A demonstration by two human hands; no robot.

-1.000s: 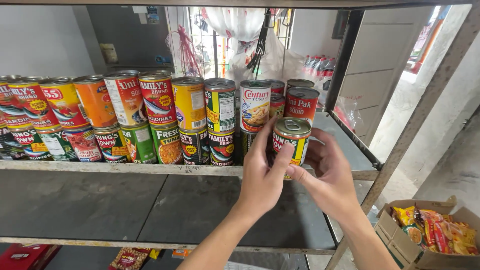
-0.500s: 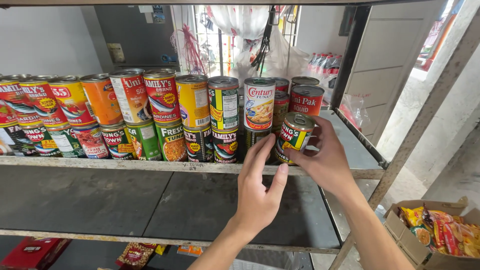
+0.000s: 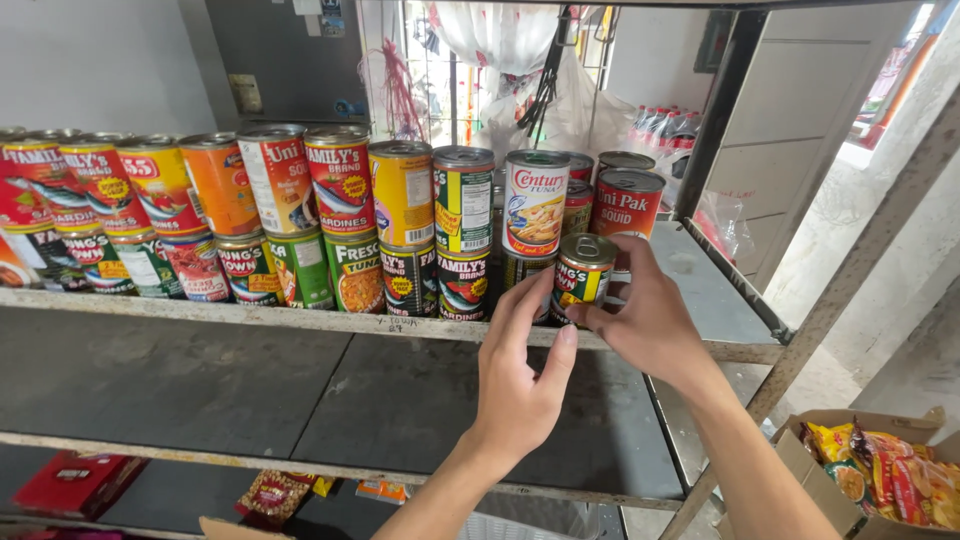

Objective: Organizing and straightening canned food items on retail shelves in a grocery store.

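- Now the small can point(image 3: 583, 276) stands on the shelf edge point(image 3: 300, 320), no longer lifted as before.
- Right hand point(image 3: 650, 320) still grasps its side, it seems.
- Left hand point(image 3: 520, 375) has let go, fingers spread, just beside the stacked cans point(image 3: 400, 225).

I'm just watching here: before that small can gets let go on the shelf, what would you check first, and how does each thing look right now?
1. Grip: the right hand wraps the small green can from its right side: ok.
2. Can upright, lid on top: ok.
3. Can's base flat on the metal shelf: cannot tell, fingers hide it.
4. Left hand clear of the can: ok, its fingertips sit just left of it, at the shelf edge.
5. Neighbours steady: the stacked cans to the left stand straight: ok.
6. Room to the right: bare shelf beside the red can: ok.
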